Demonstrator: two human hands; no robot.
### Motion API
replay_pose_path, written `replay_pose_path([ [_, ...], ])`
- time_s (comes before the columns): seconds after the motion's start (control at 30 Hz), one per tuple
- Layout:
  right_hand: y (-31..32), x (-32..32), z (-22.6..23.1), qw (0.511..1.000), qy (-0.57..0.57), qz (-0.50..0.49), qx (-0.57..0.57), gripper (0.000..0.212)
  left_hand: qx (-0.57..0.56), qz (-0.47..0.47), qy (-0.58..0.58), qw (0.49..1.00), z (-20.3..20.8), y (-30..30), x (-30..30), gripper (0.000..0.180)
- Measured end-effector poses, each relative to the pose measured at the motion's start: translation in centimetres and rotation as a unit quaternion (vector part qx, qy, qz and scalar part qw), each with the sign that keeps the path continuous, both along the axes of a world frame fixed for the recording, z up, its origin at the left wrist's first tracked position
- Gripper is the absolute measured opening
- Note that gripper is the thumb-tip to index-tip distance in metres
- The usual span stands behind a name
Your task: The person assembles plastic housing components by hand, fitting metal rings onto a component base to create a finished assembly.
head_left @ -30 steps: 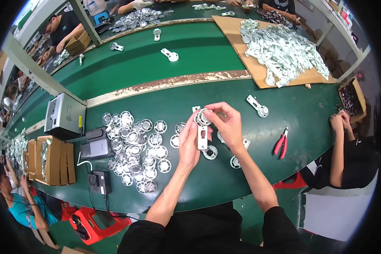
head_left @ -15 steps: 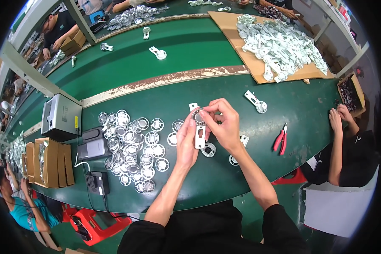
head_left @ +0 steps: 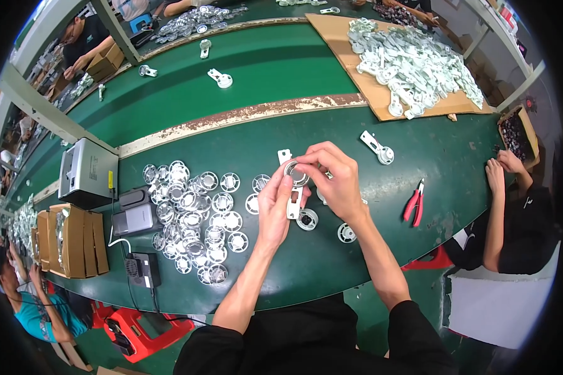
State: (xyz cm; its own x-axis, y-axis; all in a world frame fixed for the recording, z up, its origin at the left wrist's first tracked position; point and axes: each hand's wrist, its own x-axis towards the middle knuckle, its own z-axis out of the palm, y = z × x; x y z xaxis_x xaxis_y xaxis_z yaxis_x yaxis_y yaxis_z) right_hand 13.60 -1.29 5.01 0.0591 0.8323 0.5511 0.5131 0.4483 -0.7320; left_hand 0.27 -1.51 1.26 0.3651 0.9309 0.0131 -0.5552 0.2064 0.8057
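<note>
Over the near middle of the green table, my left hand (head_left: 274, 209) is closed round a white bracket (head_left: 294, 205), a flat slotted piece. My right hand (head_left: 334, 181) pinches the edge of a round silvery disc (head_left: 298, 175) against the bracket's middle. Fingers hide part of both pieces, so I cannot tell how the disc is seated. Below the hands a round part with a dark centre (head_left: 306, 219) lies on the table. Another round part (head_left: 346, 232) rests beside my right forearm. A heap of spoked silvery discs (head_left: 194, 219) is to the left.
Red-handled pliers (head_left: 414, 203) and an assembled bracket (head_left: 378, 148) lie to the right. White brackets are piled on a cardboard sheet (head_left: 331, 37). Beyond a worn ledge (head_left: 244, 115), a green belt (head_left: 169, 103) carries several parts. Boxed devices stand left; co-workers sit on both sides.
The disc now looks tilted up in my right fingers, where it lay flatter over the bracket before. Parts on the belt have shifted left. My left hand has barely moved.
</note>
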Motion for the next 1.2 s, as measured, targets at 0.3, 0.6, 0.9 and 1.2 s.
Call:
replay_pose_path([
  [0.3, -0.4, -0.8, 0.0, 0.992, 0.089, 0.001, -0.094, 0.015, 0.010, 0.025, -0.012, 1.000, 0.1, -0.1, 0.0, 0.038],
  [0.6, -0.7, -0.8, -0.5, 0.912, 0.313, 0.133, -0.230, 0.031, 0.130, 0.142, 0.157, 0.969, -0.7, 0.9, -0.8, 0.036],
  [0.9, -0.6, -1.1, -0.9, 0.941, 0.270, 0.119, -0.163, 0.042, 0.011, 0.037, -0.027, 0.999, -0.3, 0.8, -1.2, 0.039],
  [1.2, -0.5, 0.9, 0.9, 0.989, 0.010, 0.123, -0.078, 0.048, -0.035, -0.040, -0.075, 0.996, 0.6, 0.4, -0.7, 0.040],
])
